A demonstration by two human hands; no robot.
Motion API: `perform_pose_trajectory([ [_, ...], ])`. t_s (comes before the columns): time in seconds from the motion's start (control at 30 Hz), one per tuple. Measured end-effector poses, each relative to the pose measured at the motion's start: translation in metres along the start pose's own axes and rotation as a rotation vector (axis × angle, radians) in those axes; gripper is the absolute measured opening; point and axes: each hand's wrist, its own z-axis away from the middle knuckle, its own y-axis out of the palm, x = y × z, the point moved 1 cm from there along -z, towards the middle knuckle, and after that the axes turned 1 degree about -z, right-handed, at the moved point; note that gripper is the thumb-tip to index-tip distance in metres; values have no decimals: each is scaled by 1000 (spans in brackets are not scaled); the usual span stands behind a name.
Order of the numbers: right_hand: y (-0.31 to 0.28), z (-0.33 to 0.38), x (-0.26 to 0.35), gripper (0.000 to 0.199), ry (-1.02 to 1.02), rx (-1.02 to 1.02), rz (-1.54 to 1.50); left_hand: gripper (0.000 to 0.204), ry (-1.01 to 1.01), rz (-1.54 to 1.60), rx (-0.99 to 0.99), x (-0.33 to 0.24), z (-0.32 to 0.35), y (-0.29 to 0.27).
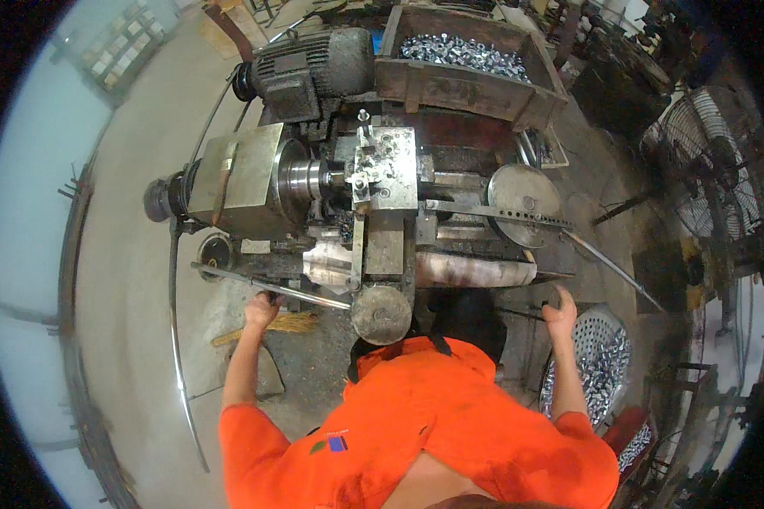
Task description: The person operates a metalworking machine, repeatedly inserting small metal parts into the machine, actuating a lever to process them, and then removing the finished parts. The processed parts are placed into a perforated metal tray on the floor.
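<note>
At the lathe's front edge, the left hand closes around a long steel lever bar near the left corner, while the right hand grips a dark handle above a perforated basket of shiny metal parts.

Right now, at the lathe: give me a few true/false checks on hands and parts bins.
1. The left hand grips a long metal lever. True.
2. The right hand rests on the round handwheel. False: it is out to the right, at a thin rod above the perforated basket.
3. The wooden box behind the lathe holds shiny metal parts. True.
4. The perforated basket is empty. False: it holds shiny metal parts.
5. The person wears a blue top. False: the top is orange.
</note>
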Motion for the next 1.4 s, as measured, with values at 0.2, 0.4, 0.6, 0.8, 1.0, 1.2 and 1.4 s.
perform_pose_trajectory([
  [0.2, -6, 2, 39, 34, 136, 182, -146, 40, -412, 333, -306, -47, 9, 95],
  [0.4, -27, -42, 78, 28, -59, 157, -100, 45, -33, -84, 281, -5, -3, 29],
  [0.6, -34, -128, 193, 32, -260, 130, -307, 48, -94, 41, 181, 9, 11, 32],
  [0.8, 24, -160, 361, 31, -818, 248, -540, 34, -141, 698, 1, 58, 41, -92],
  [1.0, 91, -156, 459, 24, -768, 457, -60, 29, -375, 407, -608, 121, 125, -206],
  [1.2, 92, -154, 464, 26, -726, 596, -96, 61, -730, 94, -537, 148, 140, -128],
  [1.4, 101, -153, 462, 24, -809, 558, -208, 64, -721, 114, -525, 167, 121, -155],
])
